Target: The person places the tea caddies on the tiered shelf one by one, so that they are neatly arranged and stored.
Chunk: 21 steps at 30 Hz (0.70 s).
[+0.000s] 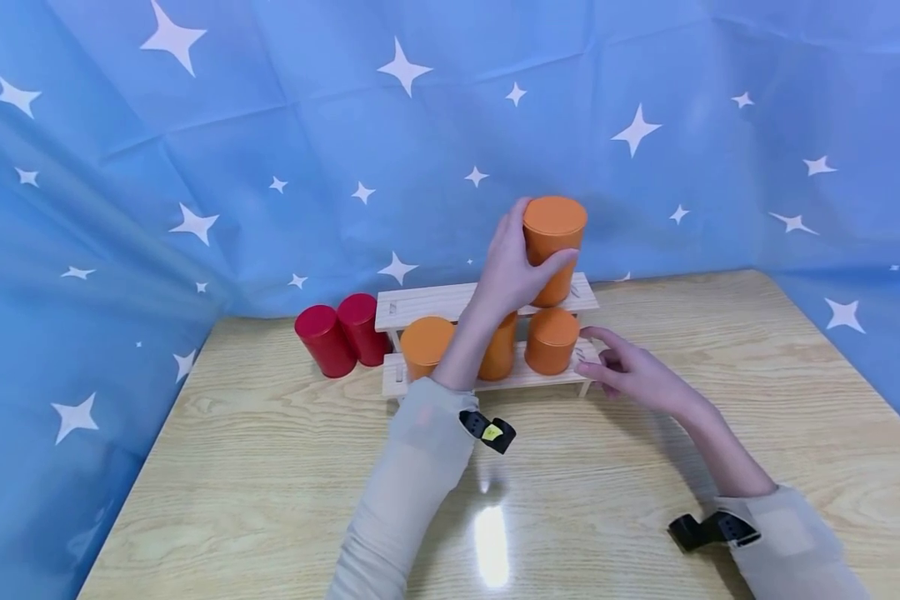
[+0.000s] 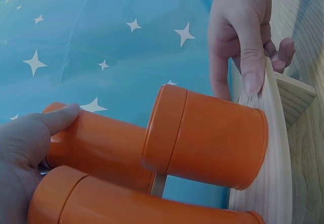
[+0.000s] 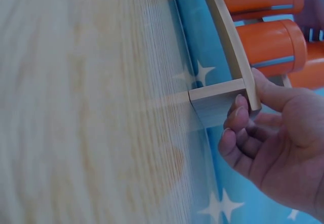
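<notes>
My left hand (image 1: 512, 267) grips a tall orange canister (image 1: 553, 237) by its side, at the right end of the upper tier of a two-tier wooden rack (image 1: 423, 305). Whether the canister's base touches that tier cannot be made out. On the lower tier stand a short orange canister (image 1: 552, 340), an orange canister (image 1: 498, 354) partly behind my left forearm, and another orange canister (image 1: 426, 340) farther left. My right hand (image 3: 283, 128) pinches the right end of the lower plank (image 3: 230, 37), thumb on top and fingers underneath.
Two red canisters (image 1: 326, 342) stand side by side on the wooden table (image 1: 270, 483), just left of the rack. A blue curtain (image 1: 307, 125) with white stars hangs close behind the rack.
</notes>
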{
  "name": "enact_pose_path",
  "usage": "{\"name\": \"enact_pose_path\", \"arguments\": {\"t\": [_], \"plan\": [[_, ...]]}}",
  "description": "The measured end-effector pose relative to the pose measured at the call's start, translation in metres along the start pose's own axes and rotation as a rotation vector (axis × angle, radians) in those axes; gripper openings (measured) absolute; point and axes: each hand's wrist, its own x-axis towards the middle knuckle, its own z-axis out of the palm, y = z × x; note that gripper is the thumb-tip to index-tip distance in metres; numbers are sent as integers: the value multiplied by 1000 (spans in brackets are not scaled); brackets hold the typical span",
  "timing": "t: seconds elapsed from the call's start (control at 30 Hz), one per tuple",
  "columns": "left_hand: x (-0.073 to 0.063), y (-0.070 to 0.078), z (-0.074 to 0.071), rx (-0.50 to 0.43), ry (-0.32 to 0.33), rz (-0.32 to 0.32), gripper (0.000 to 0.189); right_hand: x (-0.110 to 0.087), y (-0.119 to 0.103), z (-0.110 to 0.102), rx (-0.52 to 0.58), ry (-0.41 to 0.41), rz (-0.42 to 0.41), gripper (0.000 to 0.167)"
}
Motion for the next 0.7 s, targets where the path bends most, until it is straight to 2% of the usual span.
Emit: {"name": "enact_pose_path", "arguments": {"t": [0.33, 0.47, 0.7], "plan": [[3, 1, -1, 23, 7, -23, 86, 4, 2, 0, -40, 8, 0, 63], [2, 1, -1, -5, 1, -51, 93, 3, 3, 0, -38, 15, 7, 63], [-6, 7, -13, -50, 68, -41, 96, 1, 1, 1, -16, 9, -1, 64]]}}
